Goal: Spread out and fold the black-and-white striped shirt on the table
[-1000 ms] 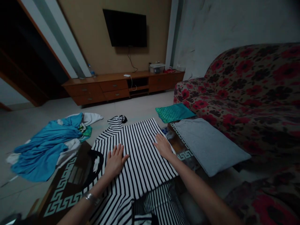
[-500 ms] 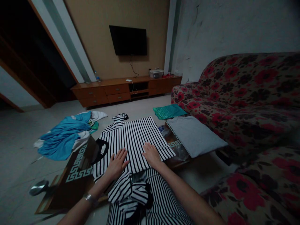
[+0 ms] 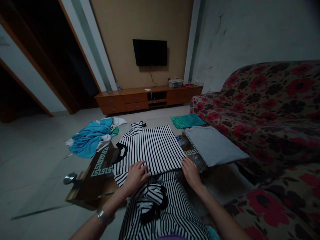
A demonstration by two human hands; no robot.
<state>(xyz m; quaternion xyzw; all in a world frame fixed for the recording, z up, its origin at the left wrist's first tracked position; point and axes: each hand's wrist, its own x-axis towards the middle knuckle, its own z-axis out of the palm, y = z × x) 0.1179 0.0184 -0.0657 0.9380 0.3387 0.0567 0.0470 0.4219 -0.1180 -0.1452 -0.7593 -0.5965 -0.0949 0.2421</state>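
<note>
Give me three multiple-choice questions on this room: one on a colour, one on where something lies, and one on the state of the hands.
1. What colour are the large flowers on the sofa?
A) Blue
B) Red
C) Yellow

2. Where does the striped shirt lie?
A) On the table
B) On the sofa
C) On the TV cabinet

3. What are the left hand and right hand doing?
A) Both are raised clear of the shirt
B) Both are holding a bottle
C) Both are resting on the shirt

Answers:
1. B, the blooms stand out red on the dark cover.
2. A, the shirt is spread over the patterned tabletop.
3. C, each hand lies in contact with the striped fabric.
</note>
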